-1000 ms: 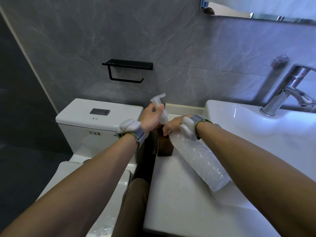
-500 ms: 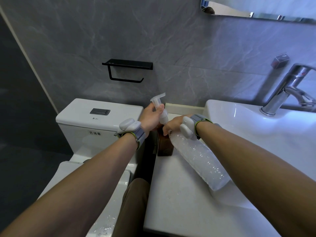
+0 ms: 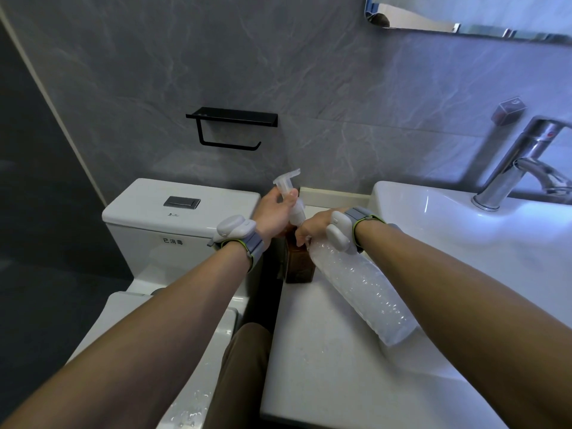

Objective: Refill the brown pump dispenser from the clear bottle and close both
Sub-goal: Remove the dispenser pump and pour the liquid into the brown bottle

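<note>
The brown pump dispenser [image 3: 298, 264] stands on the white counter [image 3: 325, 360] by its left edge. My left hand [image 3: 274, 216] holds the clear pump head [image 3: 289, 193] just above and beside the dispenser's neck. My right hand [image 3: 315, 229] grips the neck of the clear bottle [image 3: 362, 289], which is tipped steeply with its mouth down at the dispenser's opening. The opening itself is hidden behind my fingers. Bubbles show inside the clear bottle.
A white toilet tank [image 3: 179, 218] sits left of the counter, a gap between them. The white basin [image 3: 470, 230] and chrome faucet [image 3: 517, 168] lie to the right. A black paper holder [image 3: 232, 125] hangs on the grey wall. My knee [image 3: 244, 360] is below.
</note>
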`<state>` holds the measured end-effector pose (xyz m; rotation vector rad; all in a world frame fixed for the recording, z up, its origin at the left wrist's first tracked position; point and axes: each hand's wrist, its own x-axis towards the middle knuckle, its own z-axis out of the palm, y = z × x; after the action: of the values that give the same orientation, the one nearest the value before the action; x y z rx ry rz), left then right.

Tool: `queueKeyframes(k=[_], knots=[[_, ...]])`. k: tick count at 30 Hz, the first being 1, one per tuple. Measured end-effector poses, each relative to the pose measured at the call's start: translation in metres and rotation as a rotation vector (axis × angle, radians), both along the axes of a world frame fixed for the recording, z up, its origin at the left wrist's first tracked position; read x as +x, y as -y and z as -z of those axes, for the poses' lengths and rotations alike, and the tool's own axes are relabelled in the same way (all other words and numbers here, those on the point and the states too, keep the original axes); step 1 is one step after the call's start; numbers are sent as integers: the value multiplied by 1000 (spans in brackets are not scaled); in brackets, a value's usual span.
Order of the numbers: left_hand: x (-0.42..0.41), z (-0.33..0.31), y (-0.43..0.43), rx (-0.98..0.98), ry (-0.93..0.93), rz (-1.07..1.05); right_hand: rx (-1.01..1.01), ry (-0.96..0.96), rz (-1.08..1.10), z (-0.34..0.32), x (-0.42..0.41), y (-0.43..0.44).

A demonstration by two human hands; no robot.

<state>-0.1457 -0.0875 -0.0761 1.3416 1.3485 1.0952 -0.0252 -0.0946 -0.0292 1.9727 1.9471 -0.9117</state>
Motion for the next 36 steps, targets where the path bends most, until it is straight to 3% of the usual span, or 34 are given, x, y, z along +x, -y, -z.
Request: queueKeyframes(k=[36], knots=[[0, -2, 2, 4, 38, 10, -33, -5, 5, -2, -5, 2]])
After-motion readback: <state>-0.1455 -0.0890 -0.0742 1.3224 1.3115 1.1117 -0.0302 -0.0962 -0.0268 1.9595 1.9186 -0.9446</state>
